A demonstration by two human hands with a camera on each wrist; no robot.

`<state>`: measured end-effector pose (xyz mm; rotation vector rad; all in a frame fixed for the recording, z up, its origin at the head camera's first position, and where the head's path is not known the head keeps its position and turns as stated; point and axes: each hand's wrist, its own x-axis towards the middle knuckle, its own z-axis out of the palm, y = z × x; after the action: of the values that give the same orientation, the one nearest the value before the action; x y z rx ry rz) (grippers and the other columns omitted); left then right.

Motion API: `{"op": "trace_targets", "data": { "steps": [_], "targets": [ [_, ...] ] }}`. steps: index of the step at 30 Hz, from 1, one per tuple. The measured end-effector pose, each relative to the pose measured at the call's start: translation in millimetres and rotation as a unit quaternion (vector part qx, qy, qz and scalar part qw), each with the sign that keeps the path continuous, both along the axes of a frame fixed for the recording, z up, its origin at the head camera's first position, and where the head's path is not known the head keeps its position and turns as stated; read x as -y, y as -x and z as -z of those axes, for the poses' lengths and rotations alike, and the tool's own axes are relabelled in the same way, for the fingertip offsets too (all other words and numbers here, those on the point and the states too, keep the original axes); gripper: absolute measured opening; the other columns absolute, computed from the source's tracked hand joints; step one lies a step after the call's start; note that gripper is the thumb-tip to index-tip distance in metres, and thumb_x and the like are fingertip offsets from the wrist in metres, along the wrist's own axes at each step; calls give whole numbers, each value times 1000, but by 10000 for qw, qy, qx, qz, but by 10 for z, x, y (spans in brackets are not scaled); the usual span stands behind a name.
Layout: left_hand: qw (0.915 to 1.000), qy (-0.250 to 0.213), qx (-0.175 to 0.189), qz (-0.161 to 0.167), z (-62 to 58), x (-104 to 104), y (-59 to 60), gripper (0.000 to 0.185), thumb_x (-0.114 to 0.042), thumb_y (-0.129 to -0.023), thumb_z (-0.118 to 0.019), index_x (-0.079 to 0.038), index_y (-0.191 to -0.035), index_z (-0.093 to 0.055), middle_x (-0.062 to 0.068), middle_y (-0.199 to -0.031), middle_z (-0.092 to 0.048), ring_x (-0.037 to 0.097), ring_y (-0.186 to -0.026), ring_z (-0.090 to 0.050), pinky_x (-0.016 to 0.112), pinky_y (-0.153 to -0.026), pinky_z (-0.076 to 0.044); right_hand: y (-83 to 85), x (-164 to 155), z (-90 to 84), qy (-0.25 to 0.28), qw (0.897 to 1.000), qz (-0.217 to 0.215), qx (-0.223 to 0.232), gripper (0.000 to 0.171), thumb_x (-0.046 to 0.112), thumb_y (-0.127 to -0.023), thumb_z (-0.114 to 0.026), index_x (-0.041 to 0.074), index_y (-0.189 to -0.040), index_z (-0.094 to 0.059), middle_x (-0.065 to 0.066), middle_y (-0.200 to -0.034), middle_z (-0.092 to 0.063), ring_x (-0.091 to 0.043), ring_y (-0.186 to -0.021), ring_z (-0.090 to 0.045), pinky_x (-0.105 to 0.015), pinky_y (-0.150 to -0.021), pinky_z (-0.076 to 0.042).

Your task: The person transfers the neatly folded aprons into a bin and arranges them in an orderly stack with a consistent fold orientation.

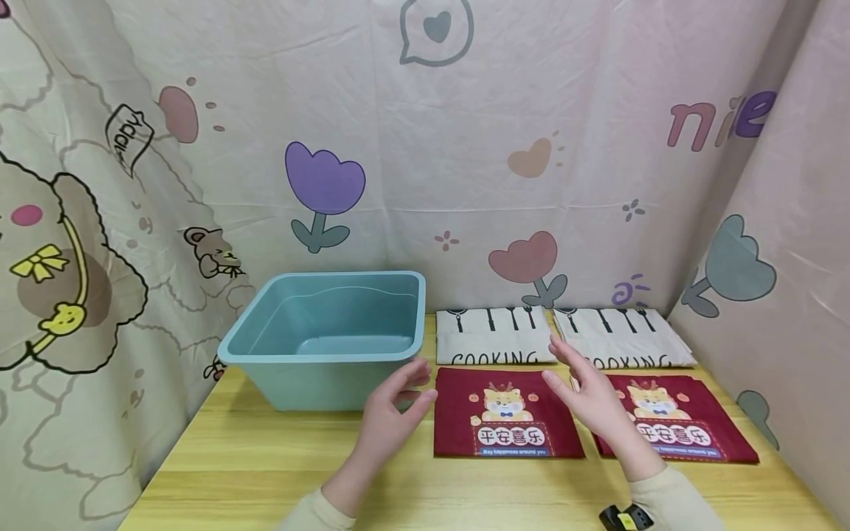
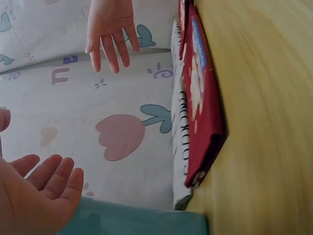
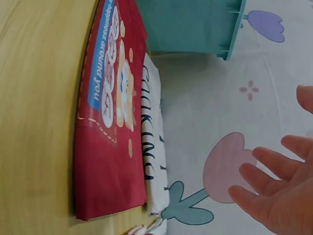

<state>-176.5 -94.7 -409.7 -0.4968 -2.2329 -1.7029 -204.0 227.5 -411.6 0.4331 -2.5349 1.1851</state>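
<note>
Both hands hover above the table, palms turned toward each other, holding nothing. In the head view the left hand (image 1: 392,413) is just in front of the teal bin's right side, its fingers relaxed. The right hand (image 1: 594,394) is above the gap between two stacks of folded red cloth. The left red stack (image 1: 458,413) and the right red stack (image 1: 720,420) each show a cartoon animal and printed lettering. Behind them lie two folded white cloths, a left one (image 1: 491,343) and a right one (image 1: 624,343), printed with utensils and "COOKING".
A deep teal plastic bin (image 1: 319,383) stands at the left on the wooden table (image 1: 265,464). A patterned curtain (image 1: 425,184) hangs behind the table and along both sides. A dark band with a yellow part (image 1: 626,520) is on the right wrist.
</note>
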Motion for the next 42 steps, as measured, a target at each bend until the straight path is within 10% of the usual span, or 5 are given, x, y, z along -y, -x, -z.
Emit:
{"op": "trace_targets", "data": {
  "steps": [14, 24, 42],
  "targets": [
    [9917, 409, 1217, -63, 284, -205, 178, 54, -35, -92, -70, -9, -138, -57, 9, -131, -63, 28, -118, -59, 47, -96, -50, 90, -96, 147, -143, 9960, 307, 827, 65, 29, -98, -63, -2, -149, -37, -29, -137, -52, -47, -124, -51, -57, -99, -44],
    [9697, 278, 2423, -121, 377, -278, 248, 76, -46, -86, -73, -3, -144, -48, 19, -138, -54, 41, -125, -51, 49, -94, -51, 168, -215, 299, -724, 9777, 570, 1885, 71, 35, -97, -62, -6, -149, -34, -33, -132, -53, -48, -119, -54, -56, -95, -47],
    [9574, 17, 2888, -74, 467, -257, 326, 70, -33, -91, -71, 7, -141, -45, 22, -126, -57, 35, -110, -56, 54, -92, -50, 213, -299, 411, -1046, 9606, 806, 2447, 71, 36, -95, -64, -13, -140, -41, -34, -117, -59, -36, -95, -64, -52, -86, -52]
  ]
}}
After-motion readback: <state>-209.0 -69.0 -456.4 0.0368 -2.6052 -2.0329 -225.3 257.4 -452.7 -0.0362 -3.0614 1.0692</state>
